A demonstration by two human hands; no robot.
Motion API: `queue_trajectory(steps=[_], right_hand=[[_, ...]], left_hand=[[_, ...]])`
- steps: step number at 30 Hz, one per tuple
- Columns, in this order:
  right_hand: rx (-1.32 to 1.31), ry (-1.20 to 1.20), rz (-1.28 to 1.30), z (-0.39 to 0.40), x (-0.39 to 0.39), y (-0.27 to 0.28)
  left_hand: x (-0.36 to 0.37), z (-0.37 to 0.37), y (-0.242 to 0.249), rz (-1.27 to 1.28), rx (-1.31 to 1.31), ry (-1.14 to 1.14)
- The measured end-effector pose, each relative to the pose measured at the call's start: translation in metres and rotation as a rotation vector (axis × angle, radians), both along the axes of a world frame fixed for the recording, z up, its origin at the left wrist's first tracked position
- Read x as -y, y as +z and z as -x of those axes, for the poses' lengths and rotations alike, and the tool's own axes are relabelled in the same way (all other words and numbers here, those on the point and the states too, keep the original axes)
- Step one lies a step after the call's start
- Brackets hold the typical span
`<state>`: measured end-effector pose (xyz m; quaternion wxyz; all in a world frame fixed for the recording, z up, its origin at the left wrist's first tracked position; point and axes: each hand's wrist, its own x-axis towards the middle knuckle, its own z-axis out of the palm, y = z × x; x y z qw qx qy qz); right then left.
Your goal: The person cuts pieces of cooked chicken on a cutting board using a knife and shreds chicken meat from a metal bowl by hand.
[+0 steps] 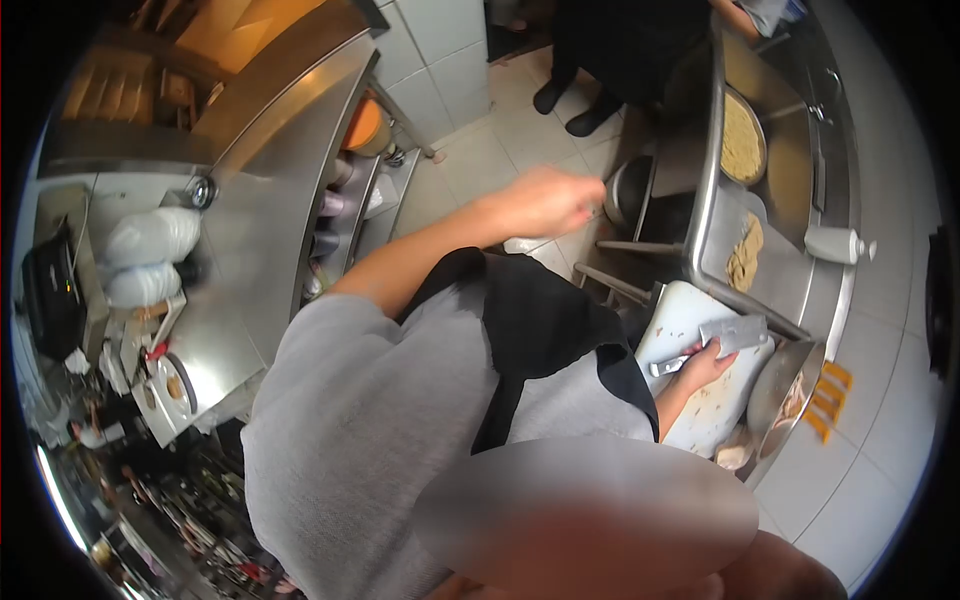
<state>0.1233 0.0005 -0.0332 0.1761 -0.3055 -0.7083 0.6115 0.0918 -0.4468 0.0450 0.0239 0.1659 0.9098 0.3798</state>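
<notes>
My right hand (pixel 705 367) grips a broad-bladed cleaver (pixel 735 334) over the white cutting board (pixel 683 322), with the handle pointing left. Small brown scraps dot the board. My left hand (pixel 555 203) is held out away from the board, its fingers curled closed; whatever may be inside is hidden. It is nearest to a dark round object (pixel 630 190) beside the steel counter. Beyond the board, a flat tan piece of food (pixel 745 255) lies on metal. At the board's right side sits a metal bowl (pixel 768 385) with pale pieces of food in it.
A round container of yellowish food (pixel 741 137) and a white bottle (pixel 833 244) stand along the counter. Another person's dark shoes (pixel 590 115) are on the floor ahead. Left is a steel worktop (pixel 270 170) with shelves below. An orange slotted item (pixel 828 400) is by the wall tiles.
</notes>
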Motion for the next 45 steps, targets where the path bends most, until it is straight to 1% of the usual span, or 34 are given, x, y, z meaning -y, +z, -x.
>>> queue_trajectory(steps=[1,3,5,6,8,10,11,13,15,17,18,20,21,22,24,25,27,29,31,32,33,34,35,36,38,42,44,45], right_hand=[[-0.003,0.021,0.002,0.000,0.000,0.000],[-0.019,0.013,-0.026,-0.001,-0.002,-0.003],[-0.022,0.024,-0.010,0.002,-0.002,-0.004],[-0.018,0.015,0.000,0.000,-0.004,-0.005],[-0.032,-0.004,0.013,0.002,-0.006,-0.008],[-0.003,0.015,-0.002,0.000,-0.002,-0.004],[0.013,-0.014,0.002,0.001,-0.001,-0.002],[-0.017,-0.043,0.015,0.002,0.006,0.001],[-0.007,-0.037,-0.017,0.000,0.005,0.003],[-0.022,-0.051,-0.002,-0.001,0.002,0.000],[-0.013,-0.050,0.003,-0.001,0.002,-0.003],[-0.021,-0.088,0.013,0.000,0.000,-0.009],[-0.015,-0.109,0.007,-0.001,-0.001,-0.012],[-0.023,-0.128,0.016,-0.002,-0.002,-0.013],[0.047,-0.103,-0.032,-0.001,-0.004,-0.012],[0.038,-0.113,-0.031,-0.001,-0.002,-0.010],[0.007,-0.118,-0.031,0.001,0.002,-0.007],[-0.006,-0.123,-0.030,0.005,0.002,-0.009],[0.003,-0.127,-0.038,-0.002,-0.002,-0.015],[0.003,-0.113,-0.043,-0.004,-0.004,-0.020],[-0.012,-0.110,-0.046,0.001,-0.006,-0.021],[-0.023,-0.142,-0.045,0.006,-0.006,-0.019],[-0.020,-0.124,-0.043,0.004,-0.005,-0.018],[-0.011,-0.113,-0.041,0.000,-0.003,-0.018],[0.009,-0.127,-0.054,0.000,-0.003,-0.017],[0.049,-0.156,-0.058,-0.001,-0.004,-0.022],[0.055,-0.167,-0.046,-0.001,-0.001,-0.018],[0.000,-0.163,-0.025,0.000,-0.004,-0.021]], left_hand=[[0.025,-0.009,0.001,-0.013,-0.005,0.167],[0.077,-0.025,0.005,-0.078,-0.178,0.560],[0.154,-0.036,-0.013,0.414,-0.343,0.920],[0.200,-0.041,-0.030,0.430,-0.398,1.025],[0.256,-0.060,-0.043,0.360,-0.384,1.223],[0.297,-0.069,-0.065,0.308,-0.307,1.319],[0.306,-0.070,-0.075,0.262,-0.276,1.365],[0.302,-0.068,-0.073,0.182,-0.188,1.450],[0.302,-0.059,-0.082,0.173,-0.241,1.438],[0.293,-0.048,-0.076,0.138,-0.250,1.411],[0.289,-0.041,-0.075,0.117,-0.231,1.395],[0.276,-0.020,-0.077,0.043,-0.273,1.294],[0.262,-0.010,-0.067,-0.125,-0.131,1.199],[0.254,0.013,-0.086,-0.277,-0.368,1.074],[0.221,0.042,-0.064,-0.535,-0.254,0.884],[0.201,0.051,-0.035,-0.540,-0.259,0.872],[0.160,0.059,0.056,-0.369,-0.416,0.713],[0.139,0.082,0.133,-0.294,-0.655,0.660],[0.151,0.117,0.198,-0.330,-0.416,0.555],[0.147,0.121,0.231,-0.345,-0.308,0.353],[0.120,0.096,0.274,-0.259,-0.200,0.251],[0.102,0.078,0.300,-0.112,-0.253,0.088],[0.080,0.050,0.330,0.059,-0.254,-0.048],[0.060,0.028,0.348,0.219,-0.358,-0.211],[0.027,-0.008,0.362,0.495,-0.723,-0.383],[-0.022,-0.053,0.401,0.641,-0.813,-0.528],[-0.036,-0.054,0.402,0.650,-0.872,-0.641],[-0.043,-0.054,0.401,0.649,-0.901,-0.704]])
